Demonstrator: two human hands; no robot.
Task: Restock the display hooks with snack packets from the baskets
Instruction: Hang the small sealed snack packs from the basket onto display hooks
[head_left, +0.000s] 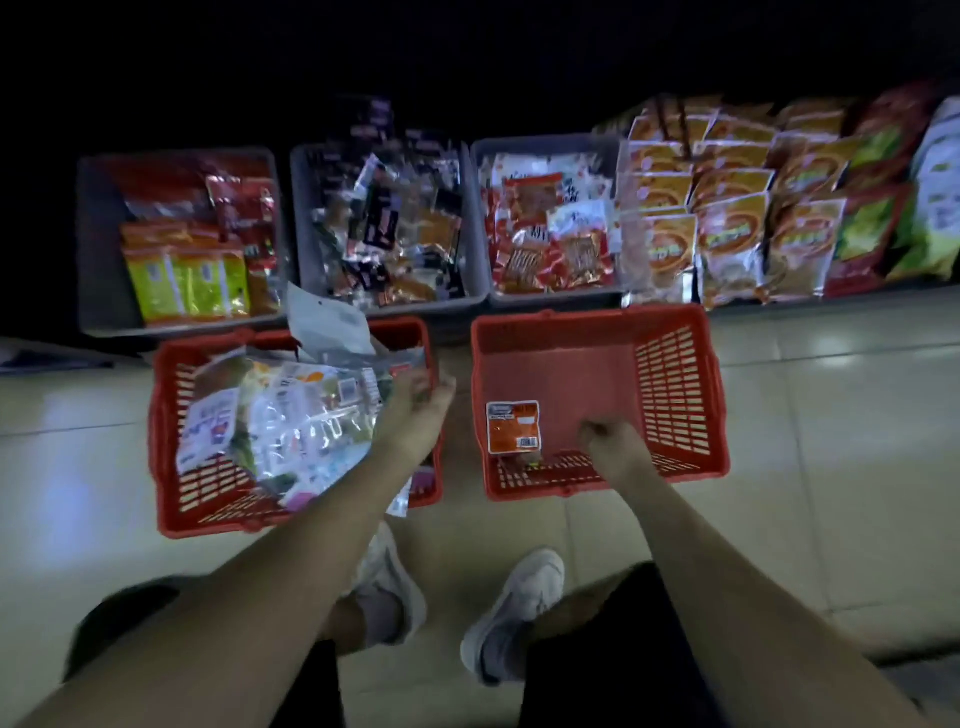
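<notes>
Orange flat plastic packet (513, 427) alone in red slatted basket (675, 374); my right hand (609, 441) clenched beside it, my left hand (422, 410) grip unclear; dim light risks fumble.

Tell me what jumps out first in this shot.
Two red baskets sit on the tiled floor: the left basket is heaped with shiny packets, while the right basket is almost bare but for an orange packet. Behind them, grey bins brim with snack packets.

Pale glossy floor tiles (810, 415) all across, glinting in patches. At near centre, a left trainer (390, 587) and a right trainer (519, 603), grey-white, toes pointing far. Along the far side, three grey tubs (101, 260) in a row.
</notes>
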